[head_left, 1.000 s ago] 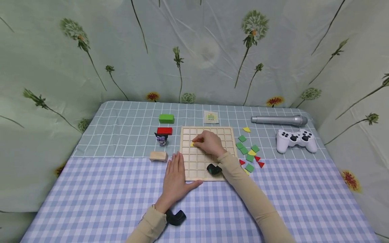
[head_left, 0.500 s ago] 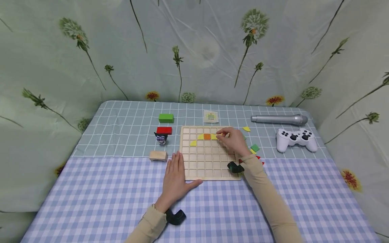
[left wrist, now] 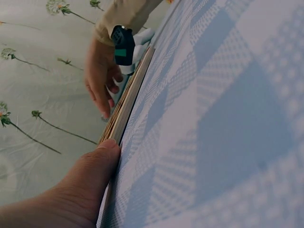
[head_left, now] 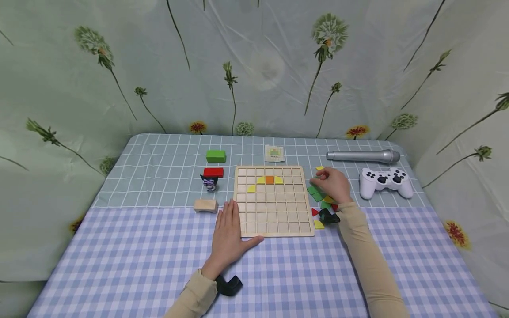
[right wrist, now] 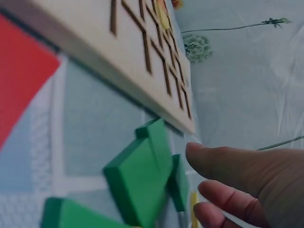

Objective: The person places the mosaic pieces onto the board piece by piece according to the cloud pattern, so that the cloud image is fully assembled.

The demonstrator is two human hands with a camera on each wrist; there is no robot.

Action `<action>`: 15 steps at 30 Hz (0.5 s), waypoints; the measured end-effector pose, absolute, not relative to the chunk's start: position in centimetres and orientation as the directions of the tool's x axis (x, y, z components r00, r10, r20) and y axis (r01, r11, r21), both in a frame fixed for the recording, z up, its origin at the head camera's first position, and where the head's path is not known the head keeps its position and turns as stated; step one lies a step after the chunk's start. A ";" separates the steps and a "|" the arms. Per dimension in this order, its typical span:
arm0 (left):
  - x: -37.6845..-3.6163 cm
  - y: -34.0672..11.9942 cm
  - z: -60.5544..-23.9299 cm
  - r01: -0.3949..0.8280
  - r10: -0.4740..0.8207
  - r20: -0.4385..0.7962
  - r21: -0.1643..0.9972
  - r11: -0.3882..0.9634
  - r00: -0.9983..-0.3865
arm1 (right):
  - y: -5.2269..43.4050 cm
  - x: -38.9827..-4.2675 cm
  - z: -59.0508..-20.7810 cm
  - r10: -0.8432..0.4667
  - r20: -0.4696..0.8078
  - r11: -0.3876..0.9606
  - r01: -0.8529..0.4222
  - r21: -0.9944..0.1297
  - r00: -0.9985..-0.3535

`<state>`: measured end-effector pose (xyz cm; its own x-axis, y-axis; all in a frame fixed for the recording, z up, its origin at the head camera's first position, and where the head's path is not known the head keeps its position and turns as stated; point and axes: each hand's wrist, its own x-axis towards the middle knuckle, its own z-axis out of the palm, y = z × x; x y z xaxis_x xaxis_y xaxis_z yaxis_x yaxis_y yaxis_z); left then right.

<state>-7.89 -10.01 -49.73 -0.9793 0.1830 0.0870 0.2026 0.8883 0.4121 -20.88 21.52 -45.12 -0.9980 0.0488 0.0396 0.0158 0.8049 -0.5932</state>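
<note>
A wooden grid board (head_left: 272,212) lies mid-table with three yellow tiles (head_left: 252,188) and one orange tile (head_left: 270,179) in its upper rows. My left hand (head_left: 228,234) lies flat on the cloth at the board's near left corner, thumb (left wrist: 90,175) against the board's edge (left wrist: 128,99). My right hand (head_left: 332,183) is off the board to its right, over a heap of loose green tiles (head_left: 316,194). Its fingers (right wrist: 228,171) reach toward the green tiles (right wrist: 142,175) and grip nothing. Red triangles (head_left: 315,212) and a yellow tile (head_left: 319,224) lie nearby.
Left of the board stand a green block (head_left: 216,155), a red block (head_left: 213,172), a small figure (head_left: 210,182) and a plain wooden block (head_left: 206,205). A pattern card (head_left: 275,153) lies behind the board. At the right are a silver microphone (head_left: 363,156) and a white game controller (head_left: 383,182).
My right hand left the board's left cells, crossed its upper row, and now sits over the loose tiles to the right. The tiles on the board are uncovered. The left hand stayed put.
</note>
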 end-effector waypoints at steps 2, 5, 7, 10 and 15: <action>-7.9 -10.0 -49.8 0.201 0.182 0.085 0.412 0.889 -0.980 | 21.6 -20.9 -45.4 0.061 0.022 0.816 0.037 -0.577 -0.998; -7.9 -10.0 -49.9 0.200 0.181 0.084 0.412 0.889 -0.980 | 21.6 -20.9 -45.7 0.079 0.000 0.826 0.066 -0.559 -0.997; -7.9 -10.1 -49.9 0.200 0.181 0.085 0.411 0.890 -0.980 | 21.5 -21.0 -45.7 0.083 -0.013 0.822 0.076 -0.564 -0.996; -7.9 -10.1 -49.8 0.202 0.182 0.086 0.409 0.890 -0.979 | 21.4 -21.0 -45.7 0.078 -0.026 0.807 0.079 -0.585 -0.997; -7.9 -10.0 -49.9 0.203 0.183 0.089 0.408 0.890 -0.979 | 21.3 -20.8 -45.4 0.062 -0.016 0.776 0.058 -0.628 -0.998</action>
<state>-7.92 -10.05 -49.86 -0.9792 0.1826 0.0885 0.2029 0.8900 0.4083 -20.79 21.33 -45.41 -0.9980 0.0617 -0.0157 0.0579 0.7761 -0.6279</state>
